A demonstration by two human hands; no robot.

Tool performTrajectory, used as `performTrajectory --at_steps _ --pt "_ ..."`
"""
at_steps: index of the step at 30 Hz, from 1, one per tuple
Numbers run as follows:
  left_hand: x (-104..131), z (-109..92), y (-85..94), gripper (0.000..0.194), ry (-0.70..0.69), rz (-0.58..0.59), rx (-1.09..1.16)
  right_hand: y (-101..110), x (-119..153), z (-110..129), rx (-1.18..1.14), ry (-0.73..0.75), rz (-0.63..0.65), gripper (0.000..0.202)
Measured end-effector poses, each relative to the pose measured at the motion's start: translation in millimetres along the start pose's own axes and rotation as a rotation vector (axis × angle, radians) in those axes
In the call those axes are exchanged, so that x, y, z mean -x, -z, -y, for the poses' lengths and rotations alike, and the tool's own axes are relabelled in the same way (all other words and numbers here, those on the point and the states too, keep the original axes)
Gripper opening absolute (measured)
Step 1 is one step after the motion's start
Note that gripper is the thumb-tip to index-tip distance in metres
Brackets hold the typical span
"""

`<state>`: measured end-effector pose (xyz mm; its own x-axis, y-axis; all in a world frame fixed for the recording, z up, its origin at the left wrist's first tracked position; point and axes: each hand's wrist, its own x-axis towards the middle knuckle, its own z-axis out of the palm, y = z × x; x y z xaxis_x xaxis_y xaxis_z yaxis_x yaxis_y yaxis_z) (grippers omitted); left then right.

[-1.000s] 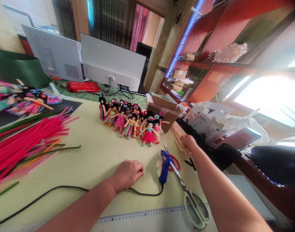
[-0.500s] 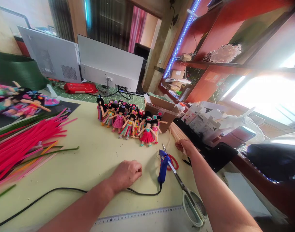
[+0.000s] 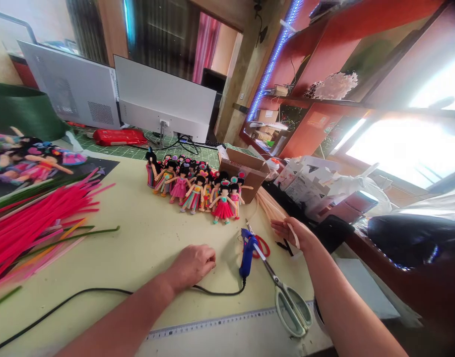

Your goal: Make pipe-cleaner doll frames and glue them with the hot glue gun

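Note:
My left hand (image 3: 194, 265) rests on the pale tabletop with its fingers curled under, so anything inside them is hidden. Just right of it stands a blue glue gun (image 3: 246, 254), its black cord running left beneath my left wrist. My right hand (image 3: 294, 233) is at the right edge of the table with a cream pipe cleaner (image 3: 294, 237) between thumb and fingers. Its fingertips are beside a bundle of cream pipe cleaners (image 3: 269, 204). Large scissors (image 3: 292, 308) with pale green handles lie below the glue gun, near red-handled scissors (image 3: 262, 246).
Several small dolls (image 3: 194, 191) stand grouped before an open cardboard box (image 3: 245, 171). Pink pipe cleaners (image 3: 44, 220) are heaped at left, with more dolls (image 3: 33, 161) behind. A ruler (image 3: 212, 323) lies along the front. Monitors (image 3: 167, 99) stand at the back.
My right hand has drawn back slightly from the bundle and its fingers have straightened somewhat; a curved cream pipe cleaner now shows in it. The left hand stays put; the view shifts slightly.

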<state>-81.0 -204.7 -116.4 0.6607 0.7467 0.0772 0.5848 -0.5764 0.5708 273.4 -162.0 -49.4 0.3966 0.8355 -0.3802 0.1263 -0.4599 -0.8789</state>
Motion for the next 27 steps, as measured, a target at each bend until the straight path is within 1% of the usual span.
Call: performTrajectory --at_steps 3,5,6,8,9,10,11,13,15,16,18,19,21,23,25,27 --pt "0.6 -0.4 1.1 0.012 0.008 0.003 0.016 9.9 30.4 -1.1 -0.038 0.030 -0.019 0.018" --pt "0.8 -0.9 3.2 0.014 0.009 0.009 0.040 13.9 59.2 -4.2 -0.090 0.093 -0.011 0.017" --pt "0.9 -1.5 5.0 0.015 0.004 0.004 0.062 14.0 76.3 -6.6 -0.134 0.155 0.015 0.017" --pt "1.4 -4.7 10.0 0.020 -0.007 -0.044 0.136 8.1 114.2 -13.0 -0.177 0.277 0.124 0.020" --pt "1.9 -7.5 13.1 0.024 -0.012 -0.078 0.195 1.4 133.6 -16.8 -0.155 0.312 0.171 0.024" --pt "2.8 -11.4 16.2 0.027 -0.011 -0.102 0.280 -7.9 152.2 -20.9 -0.086 0.312 0.235 0.027" --pt "4.1 -16.5 19.3 0.030 -0.005 -0.105 0.391 -19.5 169.3 -25.3 -0.047 0.313 0.255 0.026" --pt "7.9 -30.1 24.6 0.040 -0.001 -0.040 0.668 -47.4 196.5 -34.6 -0.015 0.289 0.355 0.028" --pt "13.2 -46.4 27.9 0.053 0.005 0.039 0.959 -75.3 213.5 -43.7 0.003 0.230 0.460 0.029" --pt "16.4 -54.2 28.9 0.055 0.020 0.060 1.074 -86.8 218.7 -47.9 0.015 0.201 0.503 0.028" --pt "23.3 -65.8 30.7 0.047 0.078 0.071 1.211 -101.1 224.3 -55.1 0.054 0.192 0.542 0.026" --pt "26.6 -68.2 31.8 0.042 0.110 0.077 1.229 -103.3 225.5 -58.1 0.070 0.207 0.552 0.025" --pt "32.2 -64.2 35.5 0.040 0.146 0.092 1.193 -98.5 226.1 -63.3 0.096 0.255 0.546 0.021" --pt "35.3 -48.6 41.3 0.040 0.198 0.087 1.107 -84.1 224.1 -68.6 0.122 0.307 0.487 0.020" --pt "35.9 -23.8 48.6 0.040 0.318 0.070 1.003 -63.1 217.8 -74.8 0.151 0.329 0.389 0.025" --pt "34.8 6.1 57.1 0.043 0.424 0.000 0.875 -36.5 205.4 -80.5 0.167 0.309 0.276 0.031"
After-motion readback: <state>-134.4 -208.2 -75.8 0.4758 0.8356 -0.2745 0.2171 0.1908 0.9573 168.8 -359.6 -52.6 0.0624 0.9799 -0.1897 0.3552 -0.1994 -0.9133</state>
